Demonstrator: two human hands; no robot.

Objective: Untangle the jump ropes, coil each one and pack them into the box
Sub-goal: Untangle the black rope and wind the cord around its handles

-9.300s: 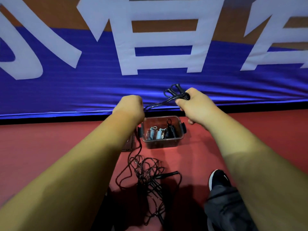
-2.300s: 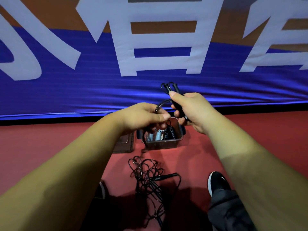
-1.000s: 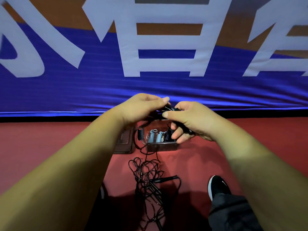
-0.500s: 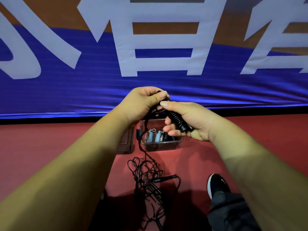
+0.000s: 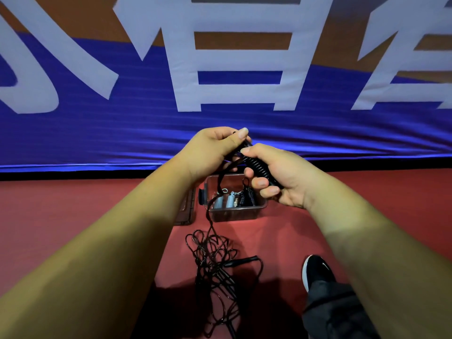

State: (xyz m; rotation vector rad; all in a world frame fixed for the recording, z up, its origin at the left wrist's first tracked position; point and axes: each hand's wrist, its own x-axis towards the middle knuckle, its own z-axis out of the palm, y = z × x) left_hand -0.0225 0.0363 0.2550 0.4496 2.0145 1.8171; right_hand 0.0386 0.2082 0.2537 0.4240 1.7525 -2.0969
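Observation:
My right hand [image 5: 276, 176] grips the handles of a black jump rope [image 5: 259, 166] with cord wound round them in tight turns. My left hand [image 5: 215, 149] pinches the same cord just beside it, above the box. From my hands a strand drops to a tangled heap of black rope [image 5: 215, 267] on the red floor, with a loose black handle [image 5: 242, 261] lying in it. Under my hands stands the clear plastic box [image 5: 234, 214], holding coiled ropes in pale blue and black.
The box lid [image 5: 187, 212] lies flat on the floor left of the box. A blue, brown and white banner [image 5: 97, 133] runs along the wall behind. My black shoe [image 5: 315, 270] and dark trouser leg are at the lower right.
Over nine seconds my hands came together from apart, and cord has been wound round the handles. In the last half second both hands stay close, barely shifted.

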